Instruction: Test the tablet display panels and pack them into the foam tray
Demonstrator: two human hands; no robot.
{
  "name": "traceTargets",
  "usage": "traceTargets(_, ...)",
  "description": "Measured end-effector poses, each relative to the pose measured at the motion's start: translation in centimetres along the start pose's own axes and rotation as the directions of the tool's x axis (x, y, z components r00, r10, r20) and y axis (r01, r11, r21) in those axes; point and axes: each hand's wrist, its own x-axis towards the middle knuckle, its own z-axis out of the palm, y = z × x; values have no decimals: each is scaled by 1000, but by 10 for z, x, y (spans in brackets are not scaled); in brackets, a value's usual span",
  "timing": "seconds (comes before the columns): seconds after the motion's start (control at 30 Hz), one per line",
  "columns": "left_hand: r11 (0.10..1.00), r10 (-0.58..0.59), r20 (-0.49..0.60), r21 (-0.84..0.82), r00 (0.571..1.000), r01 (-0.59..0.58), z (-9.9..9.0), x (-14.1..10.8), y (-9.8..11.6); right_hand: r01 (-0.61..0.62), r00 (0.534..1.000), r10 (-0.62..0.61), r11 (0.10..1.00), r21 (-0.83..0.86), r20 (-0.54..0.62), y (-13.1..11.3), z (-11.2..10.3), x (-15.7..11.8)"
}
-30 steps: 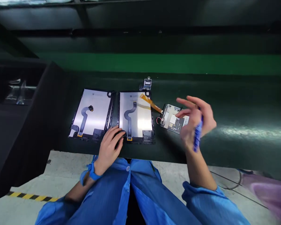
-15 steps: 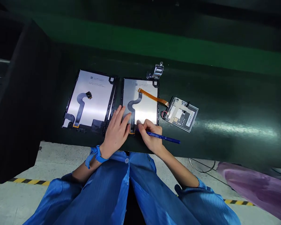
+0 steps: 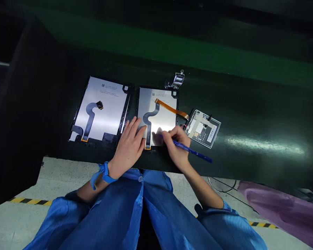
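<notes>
Evidently, in the head view, the right hand (image 3: 177, 147) had its fingers pinched round a blue pen (image 3: 193, 151) over the lower right of the right-hand panel (image 3: 165, 123), which lay on the dark counter (image 3: 250, 114). The left hand (image 3: 129, 147) lay on that panel's lower left with its fingers extended and slightly spread, while an orange ribbon cable (image 3: 172, 109) reached from the panel to a small circuit module (image 3: 203, 128).
</notes>
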Motion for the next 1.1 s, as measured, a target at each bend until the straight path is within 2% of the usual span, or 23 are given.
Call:
traceTargets(0.1, 997, 53, 38, 45, 998, -55, -18, 22, 1, 67, 998, -66, 998, -11, 14, -7, -25, 35)
traceTargets(0.2, 987, 127, 48, 88, 991, -131, -27, 52, 4, 126, 989, -104, 963, -237, 103, -7, -50, 72)
traceTargets(0.3, 984, 83, 56, 151, 995, -90, -19, 78, 4, 180, 981, -111, 829, -529, 160, 2, -67, 93)
traceTargets(0.37, 980, 4, 52, 198, 999, -14, -7, 89, 0, 204, 974, -93, 755, -623, 207, 9, -72, 97)
traceTargets(0.4, 982, -16, 50, 190, 999, 6, -2, 93, -2, 217, 964, -71, 764, -608, 256, 11, -73, 98)
traceTargets(0.43, 988, -18, 55, 153, 998, 9, 3, 95, -5, 220, 949, -49, 809, -545, 311, 12, -73, 97)
traceTargets(0.53, 1000, 30, 88, 2, 996, -30, 11, 102, -13, 156, 921, -46, 953, -259, 387, 9, -72, 95)
traceTargets(0.63, 999, 35, 63, 34, 997, -37, 15, 109, -16, 95, 943, -86, 995, -11, 321, 4, -72, 93)
traceTargets(0.73, 996, 37, 29, 84, 999, -39, 17, 116, -16, 78, 960, -111, 988, 135, 257, 1, -73, 91)
traceTargets(0.8, 999, 38, 48, 29, 998, -39, 16, 118, -15, 75, 971, -113, 980, 184, 209, 0, -73, 90)
traceTargets(0.87, 990, 33, 118, -137, 992, -17, 10, 119, -12, 66, 979, -107, 972, 224, 173, -3, -73, 87)
traceTargets(0.9, 962, 23, 180, -273, 983, 28, 6, 119, -11, 63, 982, -104, 968, 243, 160, -5, -72, 86)
traceTargets(0.93, 892, 17, 268, -439, 963, 106, 1, 119, -10, 61, 984, -102, 964, 260, 148, -7, -72, 84)
traceTargets(0.97, 768, 28, 376, -601, 926, 221, -3, 119, -8, 61, 985, -103, 959, 275, 138, -8, -71, 83)
traceTargets(1.0, 599, 59, 484, -717, 873, 357, -7, 118, -7, 63, 986, -105, 956, 288, 133, -10, -70, 81)
traceTargets(1.03, 418, 101, 566, -771, 818, 481, -11, 118, -5, 64, 985, -108, 952, 299, 136, -11, -69, 79)
traceTargets(1.07, 258, 128, 610, -782, 782, 568, -14, 117, -4, 60, 983, -111, 949, 309, 148, -12, -67, 77)
traceTargets(1.1, 137, 125, 624, -781, 771, 610, -16, 116, -2, 55, 979, -114, 946, 318, 170, -12, -66, 75)
